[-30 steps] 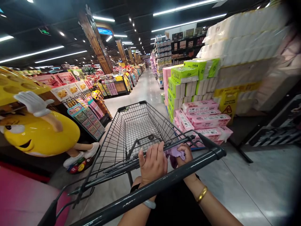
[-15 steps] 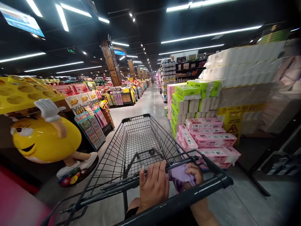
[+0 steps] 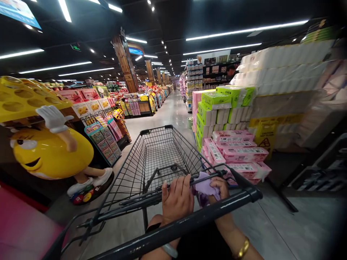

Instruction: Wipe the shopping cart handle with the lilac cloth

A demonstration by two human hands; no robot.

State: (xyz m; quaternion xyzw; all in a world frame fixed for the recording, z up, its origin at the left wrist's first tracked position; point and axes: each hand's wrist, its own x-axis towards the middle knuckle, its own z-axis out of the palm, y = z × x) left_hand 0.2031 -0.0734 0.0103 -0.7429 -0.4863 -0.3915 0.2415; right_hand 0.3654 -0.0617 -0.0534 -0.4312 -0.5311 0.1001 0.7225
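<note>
My right grip (image 3: pixel 221 187) is clenched on a purple cloth (image 3: pixel 203 186), at the right part of the rear rail (image 3: pixel 130 207) of a wire cart (image 3: pixel 170 126). Compared with 0.5 s ago, more of the cloth shows above that rail; then it hung mostly below. My right grip also looks a little closer to the rail now.

My left grip (image 3: pixel 177 200) is where I had it, fingers laid over the rail just beside the cloth. I can't tell whether they curl shut underneath.

The whole scene rides higher in my view than 0.5 s back, so 2 bangles show again: a white bangle (image 3: pixel 170 250) on the left wrist and a gold bangle (image 3: pixel 244 248) on the right. The handlebar (image 3: pixel 189 222) crosses in front of both forearms.

The cart stands between a yellow figure (image 3: pixel 54 151) and stacked pink packs (image 3: pixel 235 151), as before.
</note>
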